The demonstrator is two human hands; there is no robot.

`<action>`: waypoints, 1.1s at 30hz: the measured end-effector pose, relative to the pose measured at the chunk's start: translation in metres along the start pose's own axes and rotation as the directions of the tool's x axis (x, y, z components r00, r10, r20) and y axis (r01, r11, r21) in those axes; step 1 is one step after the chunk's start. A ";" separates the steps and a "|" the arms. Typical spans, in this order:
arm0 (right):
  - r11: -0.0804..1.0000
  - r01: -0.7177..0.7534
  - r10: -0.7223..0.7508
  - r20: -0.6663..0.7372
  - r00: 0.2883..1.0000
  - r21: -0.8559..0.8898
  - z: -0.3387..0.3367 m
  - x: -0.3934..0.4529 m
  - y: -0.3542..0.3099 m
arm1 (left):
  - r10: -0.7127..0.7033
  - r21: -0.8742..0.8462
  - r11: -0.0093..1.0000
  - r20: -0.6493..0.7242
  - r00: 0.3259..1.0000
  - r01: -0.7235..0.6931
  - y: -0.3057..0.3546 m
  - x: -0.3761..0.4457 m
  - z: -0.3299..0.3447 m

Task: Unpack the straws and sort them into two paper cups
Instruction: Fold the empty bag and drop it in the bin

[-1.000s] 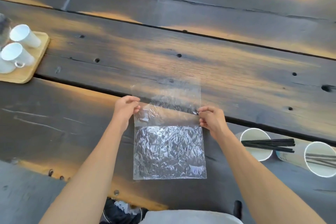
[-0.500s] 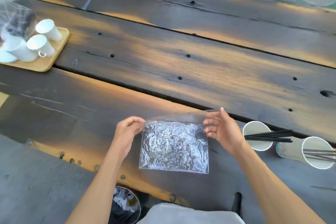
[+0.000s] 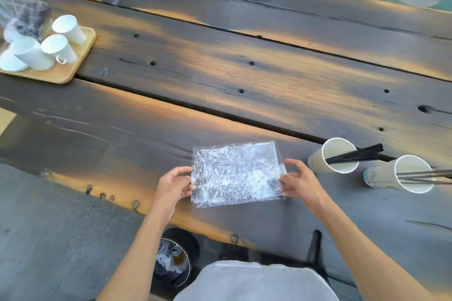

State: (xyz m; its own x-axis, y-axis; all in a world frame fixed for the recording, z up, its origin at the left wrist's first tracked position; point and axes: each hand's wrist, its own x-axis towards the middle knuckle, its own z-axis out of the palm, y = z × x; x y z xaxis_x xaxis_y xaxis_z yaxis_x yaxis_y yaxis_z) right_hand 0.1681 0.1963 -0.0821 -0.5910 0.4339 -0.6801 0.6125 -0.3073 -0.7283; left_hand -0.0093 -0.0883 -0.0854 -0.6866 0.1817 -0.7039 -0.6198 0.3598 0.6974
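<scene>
A crinkled clear plastic bag (image 3: 237,173), folded into a smaller rectangle, is held just above the dark wooden table (image 3: 220,76). My left hand (image 3: 173,186) pinches its left edge and my right hand (image 3: 299,182) pinches its right edge. To the right stand two white paper cups. The nearer cup (image 3: 336,156) holds several black straws (image 3: 354,154) leaning right. The farther right cup (image 3: 403,176) holds several dark straws (image 3: 425,176) that run off the frame edge.
A wooden tray (image 3: 71,68) at the far left carries several white cups (image 3: 58,47) and a plastic-wrapped bundle (image 3: 22,14). Below the table's near edge sits a black bin (image 3: 175,256) with rubbish. A chair part (image 3: 314,245) shows beside my lap.
The bag's upper part has been folded down over the lower part, making it shorter. Both hands slid from its top corners to its side edges. The camera view shifted left and up.
</scene>
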 end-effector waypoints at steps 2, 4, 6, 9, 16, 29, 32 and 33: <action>0.999 -0.024 0.023 -0.041 0.999 -0.027 0.001 0.000 0.009 | -0.029 -0.012 1.000 -0.013 0.999 0.029 -0.010 0.000 0.000; 0.999 -0.054 0.054 -0.065 0.996 0.001 0.000 0.000 0.014 | -0.053 -0.002 0.999 -0.016 0.998 0.053 -0.019 -0.001 0.000; 0.997 -0.070 0.072 -0.074 0.995 0.035 0.000 -0.001 0.017 | -0.067 0.011 0.998 -0.010 0.998 0.067 -0.026 -0.002 -0.001; 0.998 -0.061 0.061 -0.102 0.993 0.006 -0.001 -0.002 0.024 | -0.083 -0.019 0.996 -0.003 0.997 0.082 -0.032 -0.005 -0.001; 0.987 0.049 -0.093 -0.291 0.952 -0.154 0.013 -0.008 0.033 | 0.186 0.350 0.931 -0.197 0.963 -0.108 -0.043 -0.020 0.015; 0.968 -0.203 0.213 -0.057 0.975 0.148 0.070 0.010 0.055 | -0.204 -0.197 0.957 0.059 0.977 0.212 -0.068 -0.017 0.058; 0.961 -0.181 0.220 -0.184 0.958 0.208 0.040 0.013 0.049 | -0.235 -0.278 0.931 0.044 0.971 0.238 -0.069 -0.012 0.034; 0.962 -0.170 0.217 -0.224 0.950 0.212 0.033 0.013 0.048 | -0.247 -0.275 0.929 0.045 0.968 0.249 -0.068 -0.012 0.030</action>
State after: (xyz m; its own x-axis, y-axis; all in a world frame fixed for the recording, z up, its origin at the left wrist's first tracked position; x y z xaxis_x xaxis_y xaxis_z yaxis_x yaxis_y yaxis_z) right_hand 0.1722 0.1590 -0.1291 -0.3108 0.5351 -0.7856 0.5783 -0.5495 -0.6030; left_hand 0.0525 -0.0871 -0.1283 -0.4947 0.1285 -0.8595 -0.8512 0.1280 0.5091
